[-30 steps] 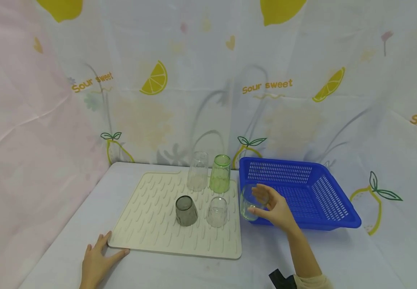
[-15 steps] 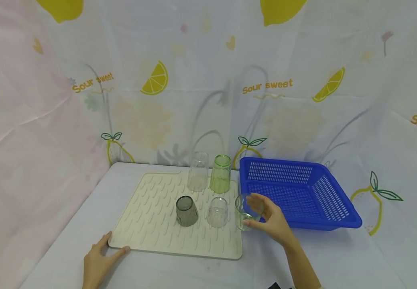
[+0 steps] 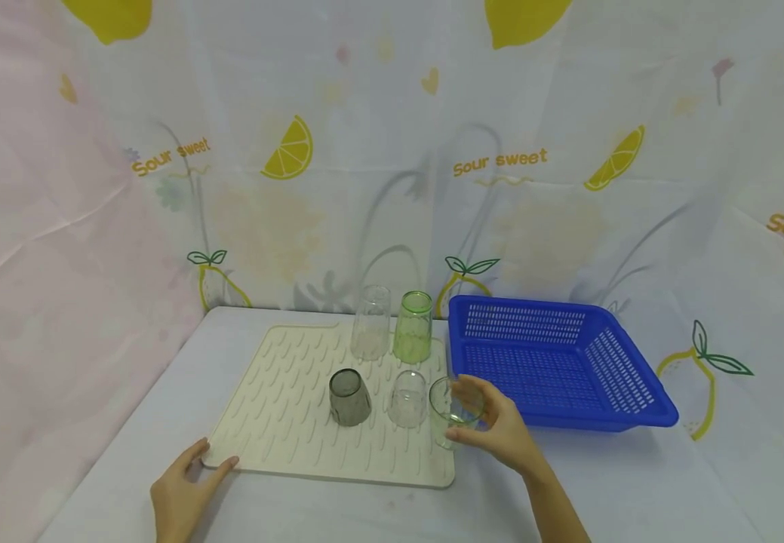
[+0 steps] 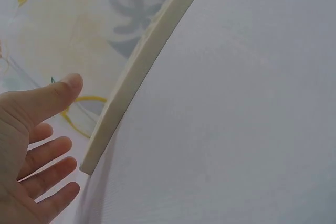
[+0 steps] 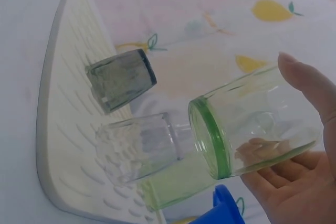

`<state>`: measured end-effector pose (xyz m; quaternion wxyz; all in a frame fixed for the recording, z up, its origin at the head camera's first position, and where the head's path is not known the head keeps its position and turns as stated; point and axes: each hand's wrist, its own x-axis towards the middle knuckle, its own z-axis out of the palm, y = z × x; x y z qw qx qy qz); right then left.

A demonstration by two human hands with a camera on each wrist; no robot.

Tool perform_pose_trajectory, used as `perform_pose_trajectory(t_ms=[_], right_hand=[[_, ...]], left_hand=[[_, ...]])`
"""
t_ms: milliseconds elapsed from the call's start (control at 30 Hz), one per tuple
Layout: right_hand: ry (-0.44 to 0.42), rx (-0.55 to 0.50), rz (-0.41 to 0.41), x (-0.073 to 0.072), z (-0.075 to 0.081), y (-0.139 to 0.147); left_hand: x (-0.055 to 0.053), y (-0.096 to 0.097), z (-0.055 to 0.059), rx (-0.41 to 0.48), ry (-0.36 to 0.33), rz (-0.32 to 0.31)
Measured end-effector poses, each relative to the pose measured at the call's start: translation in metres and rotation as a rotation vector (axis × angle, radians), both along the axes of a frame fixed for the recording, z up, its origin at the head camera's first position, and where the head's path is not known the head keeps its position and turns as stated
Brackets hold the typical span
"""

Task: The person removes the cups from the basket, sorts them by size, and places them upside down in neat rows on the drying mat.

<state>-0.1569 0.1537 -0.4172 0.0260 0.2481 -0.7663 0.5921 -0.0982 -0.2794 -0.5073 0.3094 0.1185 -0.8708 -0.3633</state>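
My right hand (image 3: 503, 434) holds a clear, green-tinted drinking glass (image 3: 447, 426), thumb on one side and fingers on the other. In the right wrist view the glass's thick green base (image 5: 210, 137) points toward the cream drying mat (image 5: 65, 145). From the head view, the glass overlaps the mat's right edge, beside a short clear glass (image 3: 408, 400). A short grey glass (image 3: 349, 397) stands farther left on the mat. My left hand (image 3: 181, 494) is at the mat's front left corner, thumb and fingers spread around that corner.
At the mat's back right stand a tall clear glass (image 3: 371, 324) and a tall green glass (image 3: 414, 328). A blue plastic basket (image 3: 564, 418) with slotted walls is to the right of the mat. Behind the table hangs a lemon-print cloth (image 3: 364, 188).
My right hand has carried the green-tinted glass from the basket's left side leftward and toward me, to the mat's right edge. My left hand has stayed at the mat's corner.
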Motion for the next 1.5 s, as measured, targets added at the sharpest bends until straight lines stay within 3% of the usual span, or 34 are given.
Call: perform_pose_trajectory(t_ms=[67, 200, 300, 500, 633, 767, 967, 1067, 1300, 1500], right_hand=[[-0.005, 0.004, 0.005, 0.001, -0.001, -0.002], [0.014, -0.012, 0.025, 0.002, -0.003, -0.007], [0.033, -0.019, 0.028, 0.003, -0.002, -0.01], [0.004, -0.009, 0.016, 0.005, -0.004, -0.014], [0.005, -0.017, 0.03, 0.005, -0.005, -0.017], [0.022, -0.032, 0.051, 0.005, -0.005, -0.02], [0.032, -0.046, 0.077, 0.006, -0.004, -0.023], [0.045, -0.049, 0.086, 0.006, -0.004, -0.025], [0.058, -0.065, 0.109, 0.006, -0.004, -0.029], [0.053, -0.088, 0.137, 0.007, -0.003, -0.032]], left_hand=[[0.0, 0.003, 0.002, 0.013, 0.035, 0.001], [0.0, 0.011, 0.011, 0.07, 0.017, -0.036], [-0.001, 0.019, 0.021, 0.062, 0.003, -0.098], [-0.009, 0.042, 0.046, -0.034, 0.064, -0.226], [-0.014, 0.061, 0.059, 0.005, 0.051, -0.334], [-0.02, 0.078, 0.065, 0.064, 0.004, -0.455], [-0.029, 0.105, 0.077, 0.132, 0.005, -0.7], [-0.033, 0.119, 0.081, 0.169, -0.015, -0.792], [-0.04, 0.145, 0.085, 0.212, -0.062, -0.891], [-0.045, 0.16, 0.088, 0.212, -0.053, -0.969]])
